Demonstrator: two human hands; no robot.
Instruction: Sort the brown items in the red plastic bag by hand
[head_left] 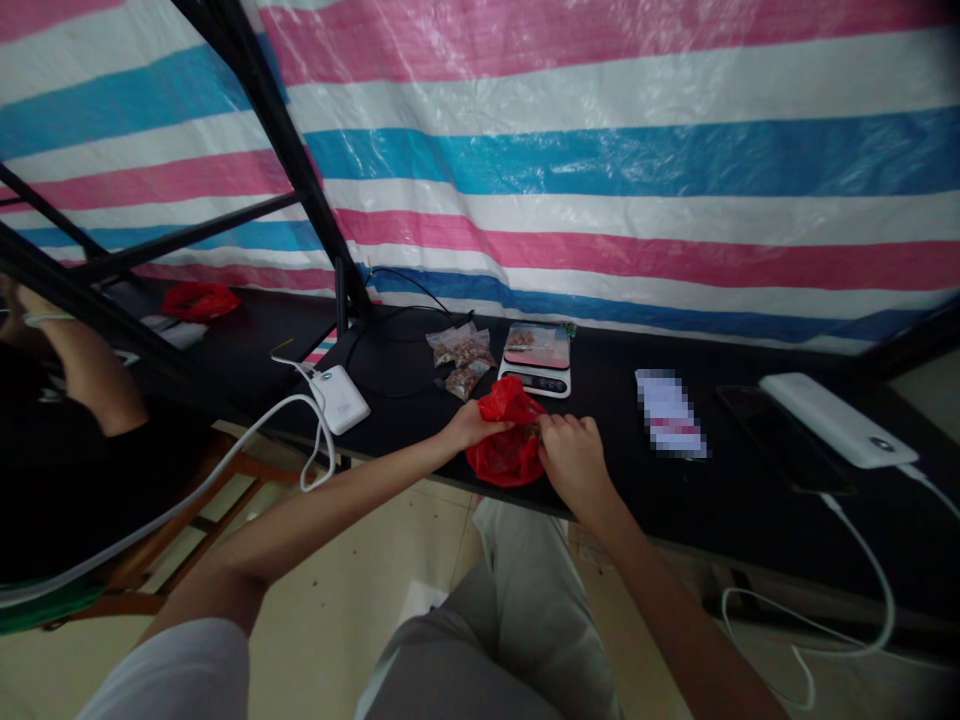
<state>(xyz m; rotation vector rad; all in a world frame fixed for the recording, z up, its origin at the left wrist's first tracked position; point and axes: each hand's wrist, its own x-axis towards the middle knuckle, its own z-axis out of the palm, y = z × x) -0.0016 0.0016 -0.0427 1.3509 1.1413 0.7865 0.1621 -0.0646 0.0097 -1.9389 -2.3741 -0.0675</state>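
Observation:
A red plastic bag (504, 455) sits at the front edge of the black table, between my hands. My left hand (472, 425) grips its left rim with fingers closed. On the other side, my right hand (574, 450) is closed at the bag's right opening; its fingertips are partly hidden, and a little brownish content seems to show there. Just behind the bag stands a white kitchen scale (559, 383) with a small display. A clear zip bag with brownish bits (521, 338) lies on its pan. Several similar filled zip bags (466, 378) lie left of the scale.
A white power bank (341, 400) with a cable lies at left. To the right are a blurred-out white item (670, 413), a dark phone (784, 440) and another white power bank (836, 420). Beyond a black frame (274, 130), a person's arm (94, 365) and another red bag (201, 300) show.

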